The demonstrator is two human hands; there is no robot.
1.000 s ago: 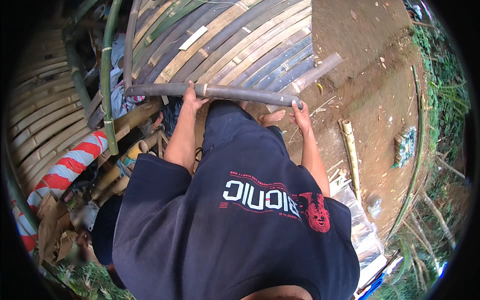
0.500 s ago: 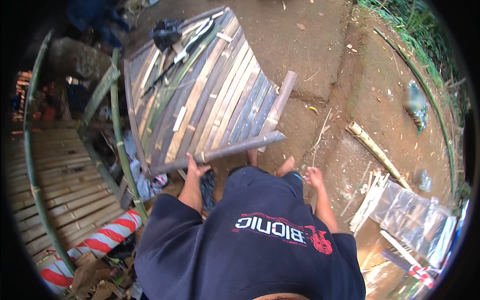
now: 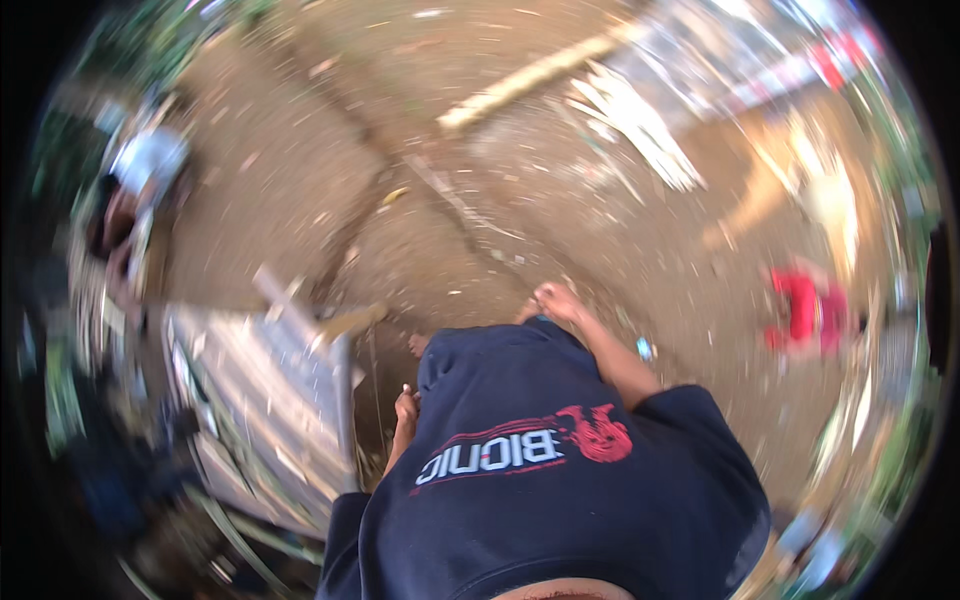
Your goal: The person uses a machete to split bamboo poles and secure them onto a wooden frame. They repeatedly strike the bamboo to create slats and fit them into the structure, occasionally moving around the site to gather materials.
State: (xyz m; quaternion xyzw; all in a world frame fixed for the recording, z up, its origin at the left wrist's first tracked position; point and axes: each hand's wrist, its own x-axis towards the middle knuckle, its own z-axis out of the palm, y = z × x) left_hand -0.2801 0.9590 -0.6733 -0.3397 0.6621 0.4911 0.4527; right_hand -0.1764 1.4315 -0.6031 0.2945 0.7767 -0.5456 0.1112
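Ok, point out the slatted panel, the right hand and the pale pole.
Slatted panel [image 3: 268, 405], head view: middle of its slats.
Right hand [image 3: 560, 301], head view: middle of the hand.
Pale pole [image 3: 540, 78], head view: midway along its length.

**Bold white lettering [image 3: 492, 456] set across a dark navy fabric T-shirt [image 3: 590, 525]**

The one line large enough to make out is printed in wide, blocky white capitals over the chest of the short-sleeved garment, upside down from the wearer's downward view. Thin red print [image 3: 500, 429] runs along the letters, its small characters too blurred to read. A solid red printed emblem [image 3: 597, 434] with an irregular outline adjoins the right-hand end of the word, close to its last visible capital.
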